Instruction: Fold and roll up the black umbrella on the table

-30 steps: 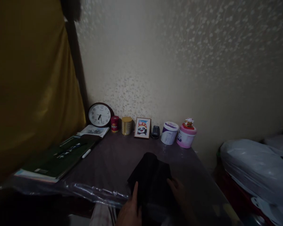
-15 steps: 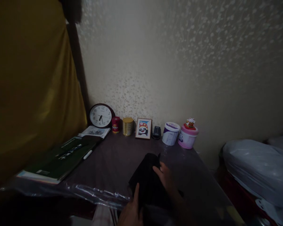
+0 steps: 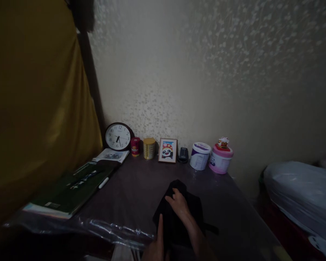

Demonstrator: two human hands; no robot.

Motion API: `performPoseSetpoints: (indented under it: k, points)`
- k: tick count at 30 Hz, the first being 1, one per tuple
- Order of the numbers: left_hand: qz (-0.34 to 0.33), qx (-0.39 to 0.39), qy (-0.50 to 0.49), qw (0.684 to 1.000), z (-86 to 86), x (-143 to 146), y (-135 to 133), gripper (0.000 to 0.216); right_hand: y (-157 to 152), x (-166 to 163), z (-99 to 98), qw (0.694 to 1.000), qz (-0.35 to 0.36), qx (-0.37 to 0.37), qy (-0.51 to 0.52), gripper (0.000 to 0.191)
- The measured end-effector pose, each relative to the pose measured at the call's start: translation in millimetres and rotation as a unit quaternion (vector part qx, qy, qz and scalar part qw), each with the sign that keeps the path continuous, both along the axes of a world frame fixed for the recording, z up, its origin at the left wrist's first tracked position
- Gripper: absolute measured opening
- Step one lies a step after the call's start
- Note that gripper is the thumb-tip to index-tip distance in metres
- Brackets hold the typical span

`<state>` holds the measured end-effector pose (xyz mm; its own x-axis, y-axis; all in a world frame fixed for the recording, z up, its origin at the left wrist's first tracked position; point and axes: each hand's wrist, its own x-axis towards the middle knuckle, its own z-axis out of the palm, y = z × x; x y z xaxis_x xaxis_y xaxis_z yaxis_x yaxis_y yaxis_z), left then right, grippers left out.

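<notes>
Left hand [image 3: 155,248], forefinger straight, grip unclear, and right hand [image 3: 180,206], fingers slightly parted, touch one black cloth [image 3: 171,219], one clock [image 3: 117,136] beyond them.

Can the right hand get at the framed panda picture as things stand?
Probably yes. The right hand is on the black cloth item; past that, only tabletop shows before the framed panda picture. Whether it needs a lean is unclear.

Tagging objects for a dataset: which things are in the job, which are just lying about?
In the job:
black cloth item, with left hand and right hand
table beneath

Lying about:
round clock
red canister
framed panda picture
purple-and-white tub
pink-lidded tub
lucky-cat figurine
green book
white marker
</notes>
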<state>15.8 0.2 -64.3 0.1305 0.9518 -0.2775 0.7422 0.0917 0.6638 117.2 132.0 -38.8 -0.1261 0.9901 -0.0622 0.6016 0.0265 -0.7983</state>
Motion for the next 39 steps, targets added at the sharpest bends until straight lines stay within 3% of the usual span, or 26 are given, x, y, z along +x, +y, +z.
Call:
performPoseSetpoints:
  k: [5, 14, 22, 28, 34, 39]
  points:
    - [0.011, -0.041, 0.052, 0.998, 9.6, 4, 4, 0.084, 1, 0, 2.9, 1.0, 0.009, -0.012, -0.009, 0.063]
    - [-0.001, -0.06, 0.133, 0.989, 8.3, 13, 12, 0.066, -1, 0, 8.4, 0.999, 0.018, -0.01, -0.05, 0.06]
    - [-0.027, -0.029, 0.067, 0.997, 15.3, 3, 12, 0.069, -5, -4, 14.4, 0.992, 0.05, 0.028, -0.117, 0.049]
    - [0.009, -0.039, 0.06, 0.997, 10.9, 3, 12, 0.065, -8, -1, 9.6, 0.992, 0.1, 0.052, -0.051, 0.044]
    - [-0.017, -0.018, 0.06, 0.998, 12.3, 3, 10, 0.067, 2, -10, -1.1, 0.995, 0.078, -0.012, 0.062, 0.056]
    - [-0.035, -0.013, 0.094, 0.995, 19.2, 3, 8, 0.069, 5, -20, -4.2, 0.996, 0.088, 0.009, 0.014, 0.055]
